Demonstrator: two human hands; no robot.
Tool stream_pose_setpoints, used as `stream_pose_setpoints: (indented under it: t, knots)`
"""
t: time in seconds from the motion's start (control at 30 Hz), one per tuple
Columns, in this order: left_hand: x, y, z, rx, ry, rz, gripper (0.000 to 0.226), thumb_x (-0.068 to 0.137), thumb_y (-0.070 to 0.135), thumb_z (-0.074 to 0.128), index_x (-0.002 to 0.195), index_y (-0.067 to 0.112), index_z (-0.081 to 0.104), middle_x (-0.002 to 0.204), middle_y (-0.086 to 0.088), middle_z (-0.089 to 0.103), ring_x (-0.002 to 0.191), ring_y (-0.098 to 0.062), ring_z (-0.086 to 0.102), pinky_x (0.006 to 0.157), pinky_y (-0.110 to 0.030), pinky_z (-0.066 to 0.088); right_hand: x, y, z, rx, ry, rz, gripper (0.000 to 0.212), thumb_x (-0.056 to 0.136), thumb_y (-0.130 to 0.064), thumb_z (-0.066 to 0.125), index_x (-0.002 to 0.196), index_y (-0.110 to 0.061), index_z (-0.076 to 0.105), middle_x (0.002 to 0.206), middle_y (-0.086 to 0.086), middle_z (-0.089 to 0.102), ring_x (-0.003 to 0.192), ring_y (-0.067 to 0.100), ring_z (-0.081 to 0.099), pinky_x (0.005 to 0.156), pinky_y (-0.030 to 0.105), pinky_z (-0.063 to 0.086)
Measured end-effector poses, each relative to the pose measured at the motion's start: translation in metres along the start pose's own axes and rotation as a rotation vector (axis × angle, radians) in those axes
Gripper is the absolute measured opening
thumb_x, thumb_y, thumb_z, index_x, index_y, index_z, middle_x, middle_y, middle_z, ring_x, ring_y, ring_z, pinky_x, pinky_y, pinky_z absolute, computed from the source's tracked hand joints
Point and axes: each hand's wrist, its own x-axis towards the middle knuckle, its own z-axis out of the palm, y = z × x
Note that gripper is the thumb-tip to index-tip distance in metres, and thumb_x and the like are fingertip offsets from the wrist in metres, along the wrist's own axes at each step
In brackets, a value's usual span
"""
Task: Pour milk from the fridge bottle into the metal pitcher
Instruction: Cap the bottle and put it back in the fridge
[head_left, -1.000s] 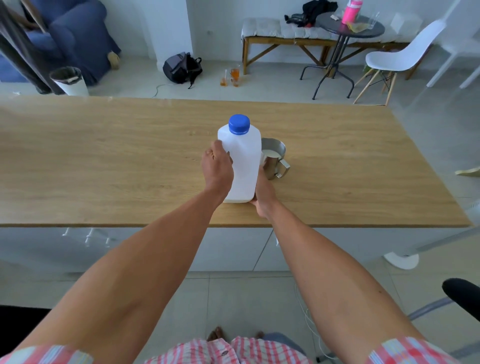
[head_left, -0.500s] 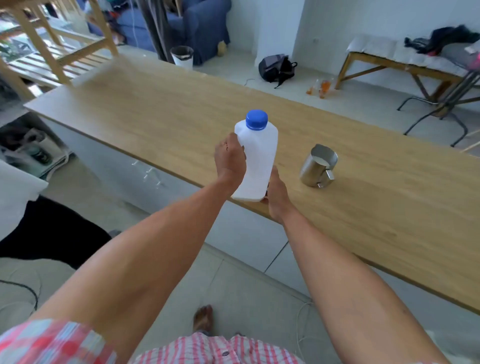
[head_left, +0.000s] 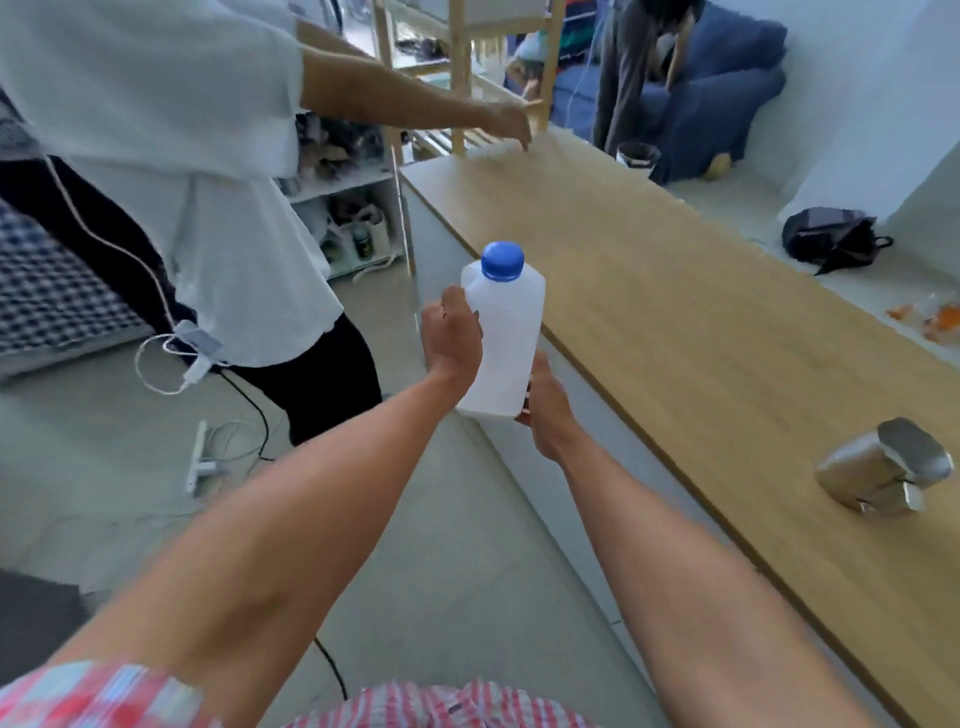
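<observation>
Currently the white milk bottle (head_left: 501, 340), blue cap (head_left: 502, 261) screwed on, is held upright off the table, over the floor just beside the wooden table's (head_left: 727, 332) near edge: the left hand (head_left: 451, 343) is wrapped around its side and the right hand (head_left: 545, 410) is cupped under its base, so both are closed on it. The metal pitcher (head_left: 878, 473) is seen well apart to the right on the table, nearer the right hand, its mouth blurred and its contents not discernible. No label or writing can be read on either of the 2 vessels.
</observation>
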Motion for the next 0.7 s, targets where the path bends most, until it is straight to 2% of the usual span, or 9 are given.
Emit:
stream_pose_setpoints:
  t: [0.03,0.1,0.2,0.23,0.33,0.37,0.5,0.6,0.7]
  knots:
    - [0.005,0.002,-0.022,-0.005,0.038,0.008,0.046,0.081,0.031,0.036,0.035,0.025,0.036,0.042,0.01,0.036,0.048,-0.019,0.03,0.058,-0.035,0.029,0.004,0.001,0.02,-0.025,-0.017,0.001,0.047,0.072,-0.077,0.044,0.104,-0.052,0.067,0.116,-0.002,0.073,0.105,0.021,0.069,0.098,0.047,0.057]
    - [0.014,0.007,-0.068,-0.013,0.117,0.02,0.045,0.08,0.03,0.036,0.036,0.025,0.036,0.042,0.01,0.035,0.05,-0.02,0.03,0.057,-0.035,0.029,0.011,0.005,0.064,-0.047,-0.048,0.027,0.049,0.083,-0.078,0.042,0.111,-0.048,0.069,0.116,-0.002,0.074,0.109,0.024,0.07,0.097,0.048,0.057]
    - [0.024,0.011,-0.145,-0.007,0.256,0.031,0.042,0.08,0.03,0.036,0.038,0.026,0.037,0.044,0.009,0.036,0.057,-0.023,0.032,0.06,-0.042,0.03,0.007,0.005,0.139,-0.057,-0.146,0.053,0.041,0.103,-0.063,0.037,0.11,-0.036,0.067,0.111,0.0,0.073,0.1,0.022,0.069,0.079,0.038,0.057]
    - [0.027,0.012,-0.171,-0.005,0.3,0.026,0.04,0.079,0.031,0.036,0.04,0.026,0.036,0.046,0.008,0.036,0.06,-0.023,0.032,0.061,-0.043,0.031,0.005,0.007,0.164,-0.068,-0.181,0.074,0.042,0.104,-0.062,0.036,0.113,-0.034,0.066,0.112,0.0,0.072,0.1,0.021,0.069,0.079,0.038,0.057]
    - [0.023,0.015,-0.25,0.009,0.428,0.036,0.036,0.078,0.036,0.037,0.044,0.026,0.038,0.05,0.005,0.039,0.063,-0.024,0.036,0.061,-0.044,0.033,-0.006,0.019,0.241,-0.112,-0.255,0.114,0.061,0.093,-0.073,0.037,0.124,-0.028,0.066,0.123,0.006,0.071,0.109,0.024,0.067,0.096,0.047,0.057]
    - [0.02,0.017,-0.275,0.012,0.468,0.049,0.034,0.079,0.037,0.037,0.047,0.025,0.038,0.051,0.003,0.041,0.063,-0.023,0.037,0.061,-0.044,0.033,-0.011,0.023,0.265,-0.12,-0.291,0.127,0.063,0.091,-0.073,0.039,0.124,-0.026,0.066,0.123,0.01,0.07,0.109,0.025,0.067,0.097,0.046,0.056]
    - [-0.003,0.027,-0.367,0.049,0.666,0.063,0.035,0.081,0.036,0.036,0.048,0.022,0.036,0.051,0.001,0.044,0.056,-0.021,0.039,0.057,-0.036,0.033,-0.054,0.024,0.353,-0.144,-0.486,0.124,0.053,0.091,-0.066,0.04,0.113,-0.028,0.069,0.116,0.007,0.074,0.111,0.032,0.069,0.095,0.052,0.059]
    - [-0.023,0.033,-0.43,0.085,0.797,0.065,0.034,0.081,0.037,0.033,0.053,0.019,0.033,0.053,0.0,0.043,0.057,-0.022,0.037,0.057,-0.036,0.032,-0.085,0.027,0.41,-0.169,-0.607,0.119,0.051,0.099,-0.064,0.034,0.122,-0.031,0.065,0.12,0.002,0.072,0.111,0.028,0.069,0.089,0.045,0.059]
    - [-0.046,0.039,-0.486,0.085,0.928,0.072,0.033,0.085,0.034,0.035,0.055,0.02,0.032,0.054,-0.001,0.041,0.057,-0.02,0.035,0.057,-0.036,0.03,-0.115,0.032,0.462,-0.229,-0.735,0.098,0.053,0.101,-0.065,0.029,0.124,-0.031,0.063,0.121,0.002,0.071,0.112,0.027,0.068,0.09,0.046,0.059]
